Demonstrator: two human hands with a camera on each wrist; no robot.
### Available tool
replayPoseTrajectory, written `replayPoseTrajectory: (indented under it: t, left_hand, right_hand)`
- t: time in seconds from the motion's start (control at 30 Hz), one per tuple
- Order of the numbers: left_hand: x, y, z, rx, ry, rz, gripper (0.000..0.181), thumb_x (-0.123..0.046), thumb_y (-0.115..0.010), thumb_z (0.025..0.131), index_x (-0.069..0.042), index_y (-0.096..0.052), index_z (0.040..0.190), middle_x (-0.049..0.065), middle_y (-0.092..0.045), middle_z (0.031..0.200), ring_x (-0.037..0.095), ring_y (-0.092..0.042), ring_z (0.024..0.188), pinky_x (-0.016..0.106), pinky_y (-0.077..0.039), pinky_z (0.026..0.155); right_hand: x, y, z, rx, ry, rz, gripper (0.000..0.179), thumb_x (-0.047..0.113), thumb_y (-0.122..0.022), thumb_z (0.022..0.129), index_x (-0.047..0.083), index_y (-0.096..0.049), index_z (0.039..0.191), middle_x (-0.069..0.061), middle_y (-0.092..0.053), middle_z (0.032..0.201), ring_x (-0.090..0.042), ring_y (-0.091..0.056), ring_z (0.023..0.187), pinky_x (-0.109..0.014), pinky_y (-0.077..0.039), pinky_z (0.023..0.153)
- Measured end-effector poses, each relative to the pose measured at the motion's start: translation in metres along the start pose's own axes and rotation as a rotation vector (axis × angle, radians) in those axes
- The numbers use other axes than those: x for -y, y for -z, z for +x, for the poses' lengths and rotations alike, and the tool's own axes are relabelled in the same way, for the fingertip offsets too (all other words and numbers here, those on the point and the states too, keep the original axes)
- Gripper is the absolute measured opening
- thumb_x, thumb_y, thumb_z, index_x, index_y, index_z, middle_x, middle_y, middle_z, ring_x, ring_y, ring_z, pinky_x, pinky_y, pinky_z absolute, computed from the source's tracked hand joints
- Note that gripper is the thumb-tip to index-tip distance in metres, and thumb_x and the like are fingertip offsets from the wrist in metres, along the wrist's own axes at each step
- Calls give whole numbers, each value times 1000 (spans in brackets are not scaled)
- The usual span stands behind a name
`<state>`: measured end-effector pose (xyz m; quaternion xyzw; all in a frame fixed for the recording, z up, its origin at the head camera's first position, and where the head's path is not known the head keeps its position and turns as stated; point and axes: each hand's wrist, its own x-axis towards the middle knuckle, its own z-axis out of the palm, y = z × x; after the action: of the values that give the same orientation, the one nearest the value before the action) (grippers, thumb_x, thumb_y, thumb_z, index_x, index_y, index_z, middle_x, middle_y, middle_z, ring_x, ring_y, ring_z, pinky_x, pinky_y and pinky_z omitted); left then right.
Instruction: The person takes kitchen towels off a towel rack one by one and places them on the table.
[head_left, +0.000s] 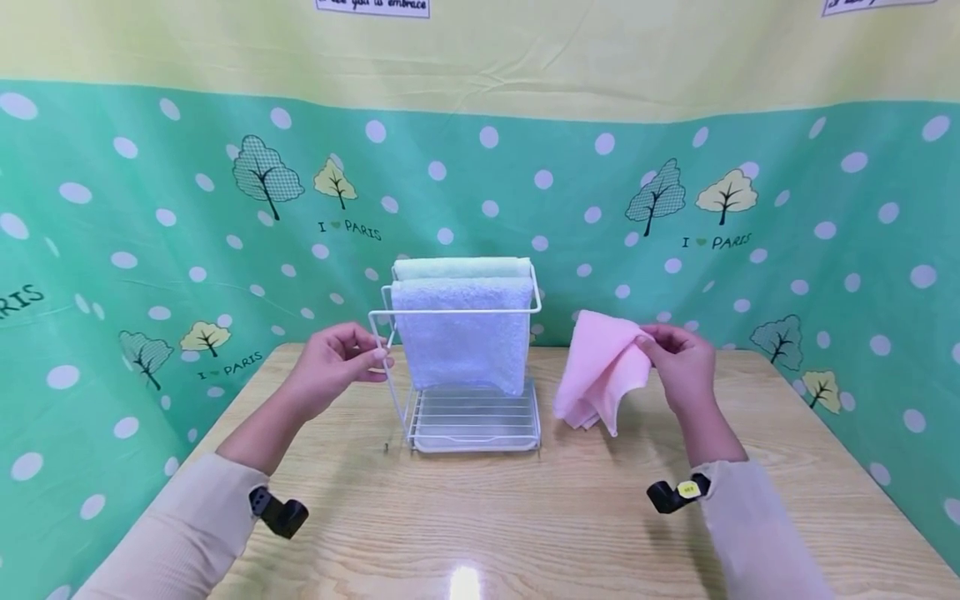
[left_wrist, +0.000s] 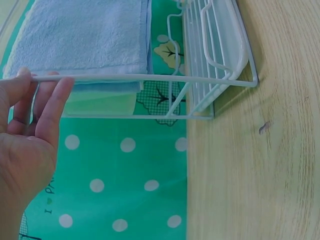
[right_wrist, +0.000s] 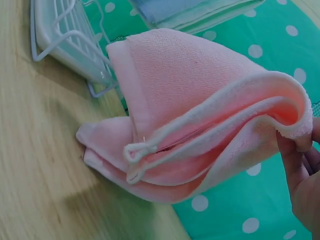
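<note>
A white wire towel rack [head_left: 465, 440] stands upright on the table, with a tray at its base. Over its bars hang a blue towel [head_left: 461, 337] in front and a pale green towel [head_left: 461, 267] behind. My left hand [head_left: 339, 362] pinches the rack's left side wire; in the left wrist view the thumb and fingers [left_wrist: 55, 107] meet around that wire. To the right of the rack my right hand [head_left: 681, 367] pinches a folded pink towel [head_left: 600, 362] by its upper right edge. The towel droops, its lower end at the tabletop.
The rack and towel are over a wooden table [head_left: 465, 517]. A green curtain [head_left: 487, 183] with white dots and trees hangs behind the table and along both sides. A small dark mark [left_wrist: 264, 127] shows on the wood left of the rack.
</note>
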<state>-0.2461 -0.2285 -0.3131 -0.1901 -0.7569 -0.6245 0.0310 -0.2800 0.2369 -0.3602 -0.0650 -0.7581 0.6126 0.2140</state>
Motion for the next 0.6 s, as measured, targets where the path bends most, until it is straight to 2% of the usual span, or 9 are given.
replayPoseTrajectory:
  t: [0.07,0.4,0.6]
  left_hand:
    - [0,0,0,1,-2,-2,19,-1,-66,92,12,-55,99,8,-70,95,28,-71,90,44,-61,77]
    - [0,0,0,-3,0,-1,19,-3,-67,92,11,-55,98,6,-70,95,29,-71,90,45,-60,77]
    - [-1,0,1,-7,0,-9,11,-1,-66,92,6,-58,95,10,-69,96,23,-71,88,43,-61,76]
  right_hand:
    - [-3,2,0,-1,-8,-13,29,17,-70,91,2,-67,116,-3,-62,98,-14,-57,88,-17,-57,69]
    - [-24,17,-2,-38,-59,-81,31,19,-69,92,1,-65,117,-2,-59,97,-13,-54,85,-15,-55,62]
    - [-38,31,-2,-35,-93,-134,36,24,-68,93,2,-63,122,-3,-59,102,-13,-53,88,-15,-55,64]
